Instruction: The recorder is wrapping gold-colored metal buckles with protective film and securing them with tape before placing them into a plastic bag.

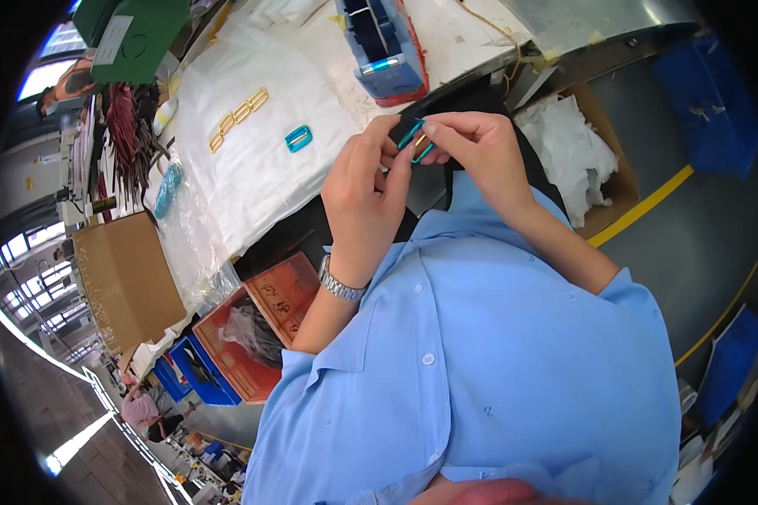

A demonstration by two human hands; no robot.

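Left hand (364,183) and right hand (484,158) both pinching the held buckle (410,135) between them, long axis slanting away rightward; loose teal buckle (298,139) lies left on white cloth (265,181), left hand nearer

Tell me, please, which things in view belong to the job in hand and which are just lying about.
Seemingly in the job:
held buckle
loose teal buckle
gold buckles
white sheet

Seemingly lying about:
left cardboard box
red crate
crumpled white material
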